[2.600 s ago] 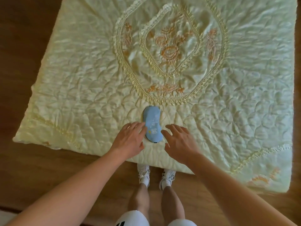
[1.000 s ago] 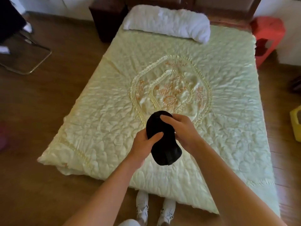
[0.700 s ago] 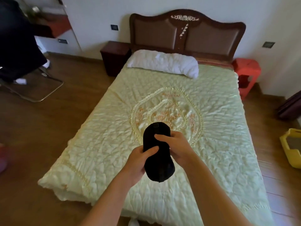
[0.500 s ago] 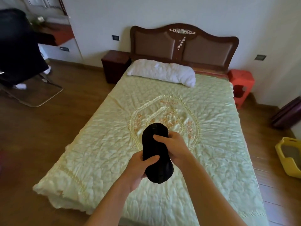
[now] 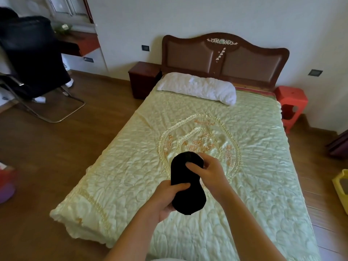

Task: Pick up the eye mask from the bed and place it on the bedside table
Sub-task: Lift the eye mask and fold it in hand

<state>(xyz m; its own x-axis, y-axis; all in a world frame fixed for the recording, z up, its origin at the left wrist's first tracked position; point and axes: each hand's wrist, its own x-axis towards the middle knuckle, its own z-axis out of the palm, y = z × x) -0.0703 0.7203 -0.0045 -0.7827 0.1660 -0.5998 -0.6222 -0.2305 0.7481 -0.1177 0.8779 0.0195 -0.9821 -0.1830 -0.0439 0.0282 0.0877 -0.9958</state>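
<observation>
The eye mask (image 5: 185, 187) shows its black side and hangs upright in the air above the foot half of the bed (image 5: 254, 166). My left hand (image 5: 165, 198) pinches its left edge low down. My right hand (image 5: 209, 174) pinches its right edge higher up. The dark wooden bedside table (image 5: 144, 79) stands at the far left of the headboard, against the wall, well beyond my hands.
A white pillow (image 5: 197, 87) lies at the head of the bed. A red plastic stool (image 5: 291, 104) stands at the bed's far right. A black folding chair (image 5: 32, 61) sits on the wooden floor at left. A yellow bin (image 5: 341, 187) is at the right edge.
The mask was lifted off the quilt and turned from its blue side to its black side. My view has tilted up, bringing the headboard, bedside table and stool into sight.
</observation>
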